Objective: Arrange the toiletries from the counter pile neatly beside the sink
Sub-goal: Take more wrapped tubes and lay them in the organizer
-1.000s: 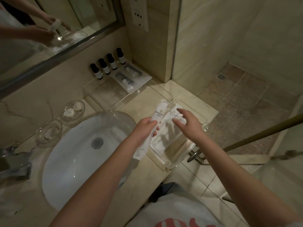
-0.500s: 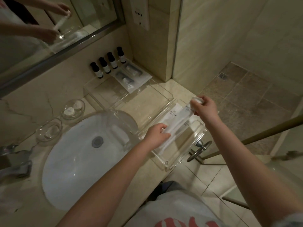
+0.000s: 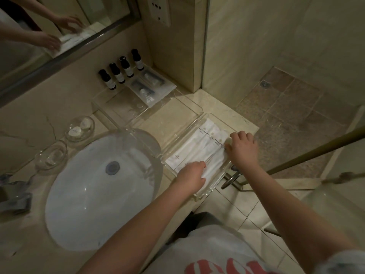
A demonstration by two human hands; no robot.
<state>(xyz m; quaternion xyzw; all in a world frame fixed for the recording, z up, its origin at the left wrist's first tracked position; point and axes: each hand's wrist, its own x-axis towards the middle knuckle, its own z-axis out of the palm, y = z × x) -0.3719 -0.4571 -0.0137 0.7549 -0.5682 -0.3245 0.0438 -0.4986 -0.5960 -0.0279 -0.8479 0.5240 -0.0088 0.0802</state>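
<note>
Pressing white packets (image 3: 199,144) in clear tray (image 3: 199,197); right grip (image 3: 243,149) released atop; left grip (image 3: 191,175) unclear.

— What's at eleven o'clock?
— A metal-framed mirror (image 3: 59,26) on dim beige tile.
— Twelve?
— A wall socket (image 3: 160,8).
— Two o'clock?
— Brown shower floor (image 3: 292,119) with a drain (image 3: 264,84), past the beige counter (image 3: 223,115).

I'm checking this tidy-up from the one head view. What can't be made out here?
Head view only:
Print on the white sachets: too small, dim.
Sachet ends: covered by the left hand and right hand; pinching or just pressing, unclear.
Tap: cut off by the left edge.
Labels on the four dark bottles: too small.
</note>
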